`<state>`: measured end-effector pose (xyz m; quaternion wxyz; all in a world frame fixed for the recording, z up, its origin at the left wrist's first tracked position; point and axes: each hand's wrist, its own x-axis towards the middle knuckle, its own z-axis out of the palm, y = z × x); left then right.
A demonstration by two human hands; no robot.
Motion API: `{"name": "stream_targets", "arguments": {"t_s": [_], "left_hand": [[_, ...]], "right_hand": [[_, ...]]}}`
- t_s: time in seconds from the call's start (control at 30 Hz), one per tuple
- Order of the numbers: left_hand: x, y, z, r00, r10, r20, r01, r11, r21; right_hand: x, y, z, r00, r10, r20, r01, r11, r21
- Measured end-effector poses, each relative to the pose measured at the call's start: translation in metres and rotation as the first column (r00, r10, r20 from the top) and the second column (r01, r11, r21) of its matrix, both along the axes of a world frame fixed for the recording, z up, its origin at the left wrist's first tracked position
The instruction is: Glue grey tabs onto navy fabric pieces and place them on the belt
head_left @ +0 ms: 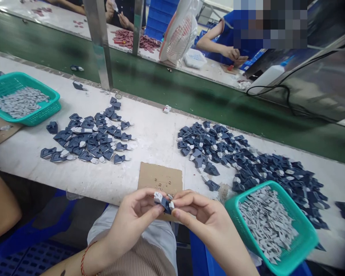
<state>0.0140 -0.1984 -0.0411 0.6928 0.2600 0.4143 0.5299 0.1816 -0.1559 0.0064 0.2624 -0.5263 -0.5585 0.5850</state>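
My left hand (140, 212) pinches a small dark blue and white plastic part (163, 203) between thumb and fingers. On the part's right end, the thumb and index finger of my right hand (194, 212) close on a small white piece (171, 205). Both hands are close together over the near edge of a brown cardboard sheet (161, 175), where several tiny metal bits lie. One pile of blue and white parts (89, 136) lies left of the cardboard, and a larger pile (264, 166) spreads to the right.
A green basket of grey pieces (306, 234) stands at the right, another green basket (40, 115) at the far left. Beyond the table (152, 138) runs a green strip (149, 86) with metal posts. Across it, people work beside red pieces (126, 39) and a fan (179, 32).
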Motion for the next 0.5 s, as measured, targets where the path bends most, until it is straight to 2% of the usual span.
{"name": "stream_targets", "arguments": {"t_s": [0.33,0.43,0.5], "left_hand": [[0.0055,-0.0017,-0.0002,0.997,0.008,-0.074,-0.008,1.000,0.003],[0.0064,-0.0011,-0.0016,0.998,0.003,-0.060,-0.003,1.000,0.008],[0.0063,-0.0008,-0.0021,0.999,-0.023,-0.035,0.023,1.000,0.007]], "right_hand": [[-0.0019,-0.0048,0.0034,0.991,0.029,0.128,-0.052,0.983,0.178],[-0.0001,-0.0048,0.0012,0.992,0.027,0.121,-0.044,0.989,0.143],[0.0017,-0.0041,-0.0011,0.997,0.013,0.077,-0.017,0.999,0.046]]}}
